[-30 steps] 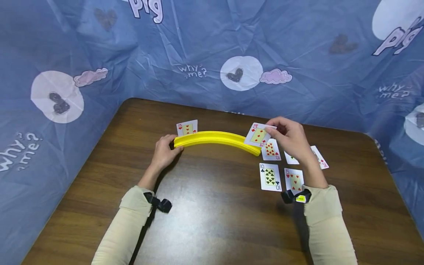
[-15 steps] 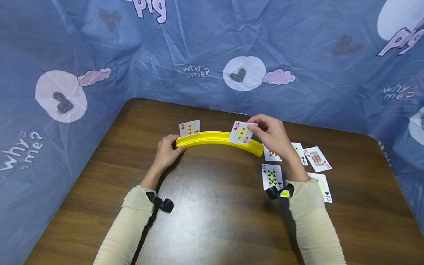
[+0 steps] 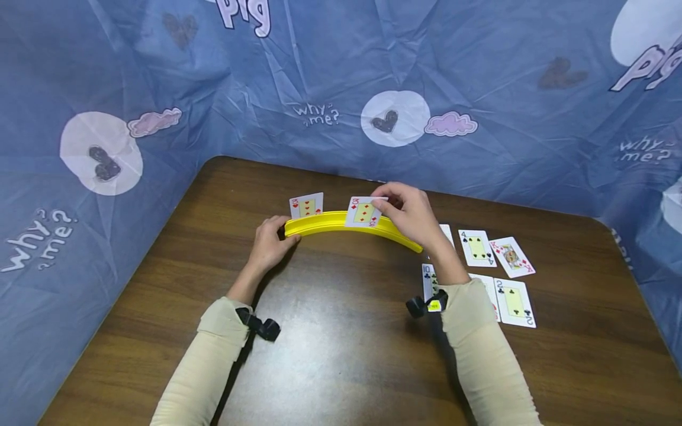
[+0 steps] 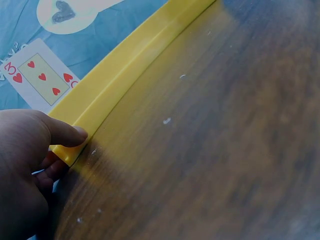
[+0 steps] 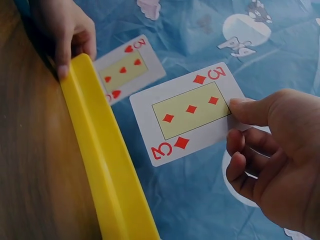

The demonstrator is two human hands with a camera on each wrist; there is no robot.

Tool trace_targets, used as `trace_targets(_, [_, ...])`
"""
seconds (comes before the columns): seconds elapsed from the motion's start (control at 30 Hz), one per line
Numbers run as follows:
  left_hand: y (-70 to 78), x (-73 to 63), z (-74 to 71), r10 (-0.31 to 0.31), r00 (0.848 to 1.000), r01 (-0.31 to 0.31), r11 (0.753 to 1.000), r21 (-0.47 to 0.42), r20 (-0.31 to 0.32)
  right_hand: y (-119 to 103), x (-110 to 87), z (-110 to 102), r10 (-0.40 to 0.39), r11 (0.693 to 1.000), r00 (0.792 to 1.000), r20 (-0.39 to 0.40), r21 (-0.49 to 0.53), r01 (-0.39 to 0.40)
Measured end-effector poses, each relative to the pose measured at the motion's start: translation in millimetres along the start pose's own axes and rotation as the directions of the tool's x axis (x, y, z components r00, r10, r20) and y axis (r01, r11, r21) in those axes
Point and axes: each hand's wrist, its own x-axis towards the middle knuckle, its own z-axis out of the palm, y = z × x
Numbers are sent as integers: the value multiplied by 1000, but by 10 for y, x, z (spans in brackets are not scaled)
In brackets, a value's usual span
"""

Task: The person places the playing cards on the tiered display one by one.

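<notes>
A curved yellow playing card holder (image 3: pixel 319 222) stands on the table. My left hand (image 3: pixel 268 241) grips its left end, the thumb lying on the near side in the left wrist view. The three of hearts (image 4: pixel 42 75) stands upright in the holder near that hand. Between thumb and fingers, my right hand (image 5: pixel 280 150) pinches the three of diamonds (image 5: pixel 190 114) by one edge. In the head view this card overlaps the middle of the holder, right of the three of hearts. The right wrist view shows it beside the holder, apart from it.
Several playing cards lie face up at the right, among them a king of diamonds (image 3: pixel 512 257) and a two of clubs (image 3: pixel 514 303). My right forearm covers some of them. A blue printed cloth (image 3: pixel 319 71) hangs behind the wooden table (image 3: pixel 330 331).
My right hand has carried the three of diamonds leftward, from the holder's right end to its middle. My left hand keeps its grip on the holder's left end.
</notes>
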Motion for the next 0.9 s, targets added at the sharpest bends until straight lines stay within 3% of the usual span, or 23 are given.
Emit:
trace_targets(0.33, [3, 12, -1, 6, 1000, -6, 1000, 7, -2, -77, 96, 240, -61, 998, 998, -29, 16, 61])
trace_targets(0.9, [-9, 9, 4, 31, 999, -31, 1000, 1, -20, -108, 206, 642, -61, 995, 998, -19, 79, 63])
